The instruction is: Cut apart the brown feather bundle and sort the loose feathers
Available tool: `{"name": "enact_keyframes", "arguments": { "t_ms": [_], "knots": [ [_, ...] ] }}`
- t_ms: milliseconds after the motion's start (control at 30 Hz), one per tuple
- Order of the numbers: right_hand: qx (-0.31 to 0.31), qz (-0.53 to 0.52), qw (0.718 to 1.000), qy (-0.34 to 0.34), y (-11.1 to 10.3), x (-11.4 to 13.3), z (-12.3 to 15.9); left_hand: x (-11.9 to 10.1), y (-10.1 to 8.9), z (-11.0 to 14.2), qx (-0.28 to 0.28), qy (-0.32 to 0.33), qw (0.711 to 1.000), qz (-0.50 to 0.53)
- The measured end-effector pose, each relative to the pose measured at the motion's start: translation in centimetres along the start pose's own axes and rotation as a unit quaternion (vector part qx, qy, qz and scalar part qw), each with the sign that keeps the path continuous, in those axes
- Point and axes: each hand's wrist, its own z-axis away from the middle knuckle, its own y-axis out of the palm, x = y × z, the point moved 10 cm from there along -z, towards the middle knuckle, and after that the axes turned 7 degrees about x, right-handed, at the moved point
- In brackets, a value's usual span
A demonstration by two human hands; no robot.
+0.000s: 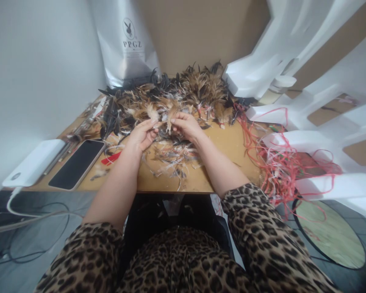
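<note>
Both my hands are raised over the near side of a heap of brown and black feathers (pixel 131 97). My left hand (pixel 142 134) pinches a pale, fluffy feather (pixel 153 110) between thumb and fingers. Close beside it, my right hand (pixel 184 125) grips a light brown feather (pixel 171 109), its pale end pointing down below the fingers. The fingertips of the two hands are a short gap apart. Beneath them, loose feather scraps (pixel 178 154) and white strands lie on the yellow-brown tabletop (pixel 225 140).
At the left lie a phone (pixel 77 165), a white power bank (pixel 33 162) with a cable, and a red strip (pixel 110 158). Tangled pink-red ribbon (pixel 280 167) hangs over the right side near white foam pieces (pixel 332 187). A silver bag (pixel 128 44) stands behind; a round stool (pixel 329 234) is lower right.
</note>
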Motion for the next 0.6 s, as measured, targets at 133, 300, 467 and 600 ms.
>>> {"name": "enact_keyframes", "arguments": {
  "t_ms": [133, 300, 467, 600],
  "knots": [
    [-0.016, 0.048, 0.998, -0.024, -0.2, 0.9, 0.2, 0.8, 0.4, 0.1, 0.037, -0.041, 0.998, -0.001],
    [-0.042, 0.092, 0.995, -0.022, -0.5, 1.7, 0.6, 1.5, 0.9, 0.7, 0.045, -0.092, 0.995, 0.003],
    [-0.045, 0.119, 0.991, -0.028, -0.5, 2.2, 0.7, 1.9, 0.8, 0.8, 0.048, -0.109, 0.993, 0.017],
    [-0.050, 0.134, 0.988, -0.053, -0.5, 2.5, 0.5, 2.5, 0.7, 0.8, 0.060, -0.132, 0.989, 0.037]
  ]
}}
